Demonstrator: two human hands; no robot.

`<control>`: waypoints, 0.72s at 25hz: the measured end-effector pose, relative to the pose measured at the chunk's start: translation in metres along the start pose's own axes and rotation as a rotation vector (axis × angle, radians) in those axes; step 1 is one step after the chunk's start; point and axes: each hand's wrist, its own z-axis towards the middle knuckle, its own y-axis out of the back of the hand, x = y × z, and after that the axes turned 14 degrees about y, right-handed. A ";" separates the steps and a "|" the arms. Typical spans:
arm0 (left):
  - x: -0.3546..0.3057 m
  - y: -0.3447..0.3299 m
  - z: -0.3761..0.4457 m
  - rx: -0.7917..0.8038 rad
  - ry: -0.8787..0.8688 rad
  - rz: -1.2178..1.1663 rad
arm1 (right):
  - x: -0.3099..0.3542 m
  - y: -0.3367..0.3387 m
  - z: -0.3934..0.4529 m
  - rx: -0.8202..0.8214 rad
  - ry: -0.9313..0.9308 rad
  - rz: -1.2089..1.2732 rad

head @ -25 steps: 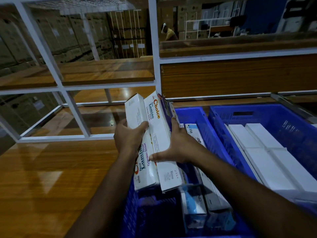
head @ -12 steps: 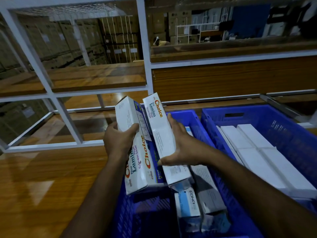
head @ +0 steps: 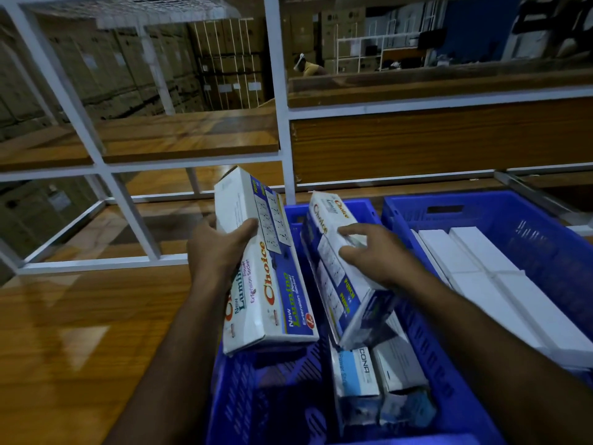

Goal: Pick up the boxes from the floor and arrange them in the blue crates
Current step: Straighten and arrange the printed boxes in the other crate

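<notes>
My left hand (head: 221,252) grips a long white-and-blue "Choice Lumino" box (head: 272,290), tilted above the left side of the near blue crate (head: 266,409). My right hand (head: 375,252) holds a second Choice box (head: 337,277) from above, its lower end resting on the boxes inside that crate. Two pale boxes, one marked CONA (head: 356,380), lie along the crate's right side. A second blue crate (head: 526,226) to the right holds several plain white boxes (head: 481,268).
Both crates stand on a glossy wooden surface (head: 80,332). A white metal shelf frame (head: 282,130) with wooden boards rises just behind them. Stacked cartons fill the far left background, and a person sits far behind the shelf.
The two Choice boxes, held together before, have been drawn apart. The right-hand box has dropped into the crate onto the other boxes, while the left-hand box stays raised.
</notes>
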 end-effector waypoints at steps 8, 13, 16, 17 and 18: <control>-0.021 0.043 -0.002 -0.040 0.031 0.008 | 0.008 -0.010 -0.005 -0.231 0.022 0.198; -0.019 0.041 -0.001 -0.034 0.043 0.022 | 0.009 -0.062 -0.014 -0.053 0.053 0.150; -0.018 0.038 0.000 -0.026 0.028 0.042 | 0.003 -0.086 -0.015 0.065 -0.004 -0.006; -0.018 0.037 0.000 -0.023 0.020 0.053 | 0.003 -0.090 -0.015 0.088 -0.032 -0.054; -0.017 0.035 0.001 -0.020 0.015 0.065 | 0.003 -0.094 -0.016 0.106 -0.049 -0.101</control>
